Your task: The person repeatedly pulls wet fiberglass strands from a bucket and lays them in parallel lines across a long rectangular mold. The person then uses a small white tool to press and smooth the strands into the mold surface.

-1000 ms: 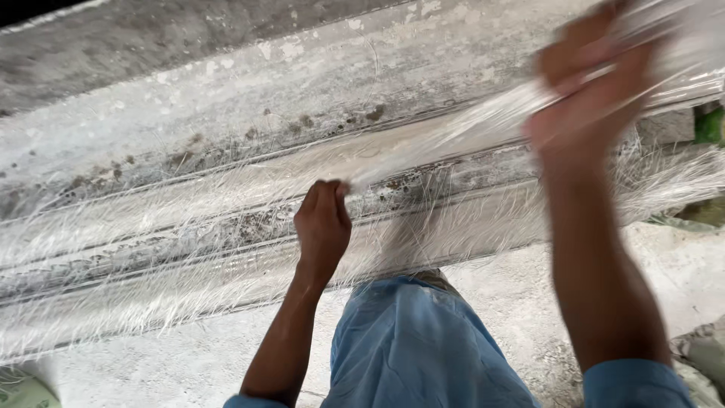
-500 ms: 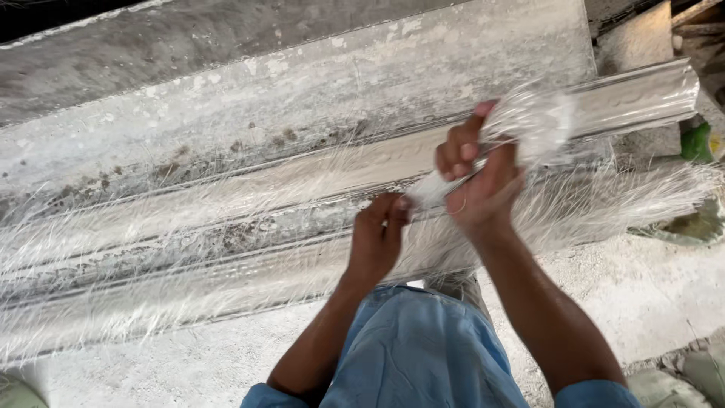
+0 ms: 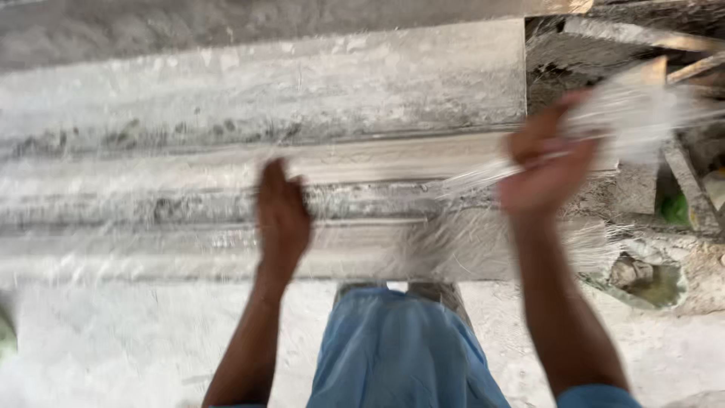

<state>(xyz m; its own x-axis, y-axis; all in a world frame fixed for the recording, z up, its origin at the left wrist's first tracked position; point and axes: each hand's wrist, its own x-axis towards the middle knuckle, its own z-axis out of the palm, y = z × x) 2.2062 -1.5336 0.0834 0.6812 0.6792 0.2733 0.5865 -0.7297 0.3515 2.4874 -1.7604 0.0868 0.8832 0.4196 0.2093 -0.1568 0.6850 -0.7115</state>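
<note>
In the head view, the left hand (image 3: 281,215) lies flat, fingers together and pointing away from the person, pressed on the white fibre strands (image 3: 468,245) that are spread over a long pale moulded slab (image 3: 377,162). It grips nothing; the palm only bears down on the surface. The strands run out to both sides of this hand along the slab's ridges and hang in a fringe over the near edge.

The right hand (image 3: 547,170) is raised to the right of the left one, closed round a bundle of white fibre (image 3: 634,106) that fans out past its fingers, up and to the right. A thin trail of strands runs from under this fist down toward the slab. The hand and the bundle are blurred, so the exact grip cannot be made out.

Below both hands sits the person's blue clothing (image 3: 400,355). Right of the right hand lie rubble, wooden sticks (image 3: 695,68) and a green object (image 3: 674,208).

As a judgement: pulling the bundle hard could drag laid strands off the slab, since only the flat left palm pins them. Loose fibre may also snag on the sticks nearby.
</note>
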